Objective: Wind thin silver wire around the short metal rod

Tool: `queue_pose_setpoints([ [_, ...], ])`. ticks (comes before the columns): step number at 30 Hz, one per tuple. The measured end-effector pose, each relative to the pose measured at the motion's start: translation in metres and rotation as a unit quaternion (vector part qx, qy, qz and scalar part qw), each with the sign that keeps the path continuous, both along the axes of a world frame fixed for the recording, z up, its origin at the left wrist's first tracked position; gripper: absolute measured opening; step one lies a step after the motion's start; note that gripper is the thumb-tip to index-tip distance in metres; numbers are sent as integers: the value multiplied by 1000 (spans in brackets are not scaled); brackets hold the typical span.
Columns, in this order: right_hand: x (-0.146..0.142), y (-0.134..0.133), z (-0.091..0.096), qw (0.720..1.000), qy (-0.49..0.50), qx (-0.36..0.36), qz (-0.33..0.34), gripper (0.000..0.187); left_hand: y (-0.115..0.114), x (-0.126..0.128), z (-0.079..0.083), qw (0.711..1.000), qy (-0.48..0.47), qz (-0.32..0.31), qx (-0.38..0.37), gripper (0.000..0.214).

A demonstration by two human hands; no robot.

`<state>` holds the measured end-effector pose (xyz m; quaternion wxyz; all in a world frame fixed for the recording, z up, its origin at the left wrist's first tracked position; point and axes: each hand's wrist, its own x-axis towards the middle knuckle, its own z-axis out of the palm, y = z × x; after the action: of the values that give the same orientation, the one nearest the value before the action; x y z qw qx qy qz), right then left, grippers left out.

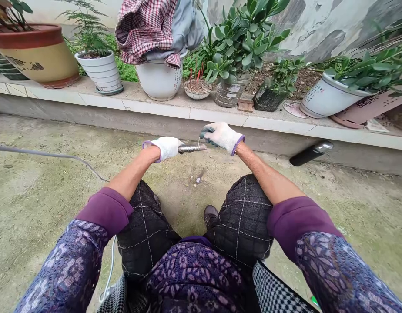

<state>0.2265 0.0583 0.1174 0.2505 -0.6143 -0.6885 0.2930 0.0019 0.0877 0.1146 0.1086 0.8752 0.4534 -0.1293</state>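
My left hand [165, 148], in a white knit glove with a purple cuff, grips a ribbed metal rod [192, 148] that points to the right. My right hand [222, 137], in a matching glove with grey-coated fingertips, is held just past the rod's tip. A thin pale strand [199, 141] rises from the rod towards those fingertips, and they seem pinched on it. The rod's left end is hidden inside my left glove. Both hands hang in front of my knees, above the concrete ground [175, 182].
A black thermos bottle [311, 153] lies against the foot of a tiled ledge [155, 108] that carries several potted plants and a checked cloth. A grey cable [47, 153] crosses the ground at left, and a white cable [109, 269] runs by my left knee.
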Motion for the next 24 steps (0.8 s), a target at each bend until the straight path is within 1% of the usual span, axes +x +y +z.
queue_pose_setpoints([
  [2,3,1,2,998,49,-24,-19,14,-4,-1,4,995,-87,13,-46,30],
  [3,3,1,3,996,77,-35,-24,14,-4,-2,6,987,-141,26,-74,33],
  [5,1,-1,6,991,124,-47,-22,16,-3,-5,7,960,-247,57,-122,40],
  [7,-5,-5,8,989,139,-50,-10,15,1,-6,7,934,-319,91,-132,41],
  [9,-13,-12,12,992,119,-47,2,13,6,-7,5,921,-351,129,-111,40],
  [11,-23,-20,15,995,83,-51,20,13,12,-7,3,923,-339,168,-70,40],
  [13,-31,-26,17,996,57,-57,41,13,17,-8,2,946,-271,178,-14,38],
  [14,-33,-27,17,996,47,-56,48,14,18,-8,2,962,-215,167,13,36],
  [16,-31,-25,15,998,19,-35,52,16,18,-7,0,988,-87,121,50,33],
  [18,-22,-19,10,998,-21,4,53,16,15,-4,-1,997,11,65,48,30],
  [19,-17,-14,8,998,-36,22,53,16,12,-3,-1,998,36,42,40,30],
  [21,-6,-6,4,998,-34,31,36,14,6,-1,0,999,45,14,26,29],
  [22,-1,-3,3,999,-17,22,19,14,3,0,1,999,32,8,20,28],
  [24,5,-1,3,999,29,-8,-11,14,0,0,4,1000,-30,6,-4,29],
])
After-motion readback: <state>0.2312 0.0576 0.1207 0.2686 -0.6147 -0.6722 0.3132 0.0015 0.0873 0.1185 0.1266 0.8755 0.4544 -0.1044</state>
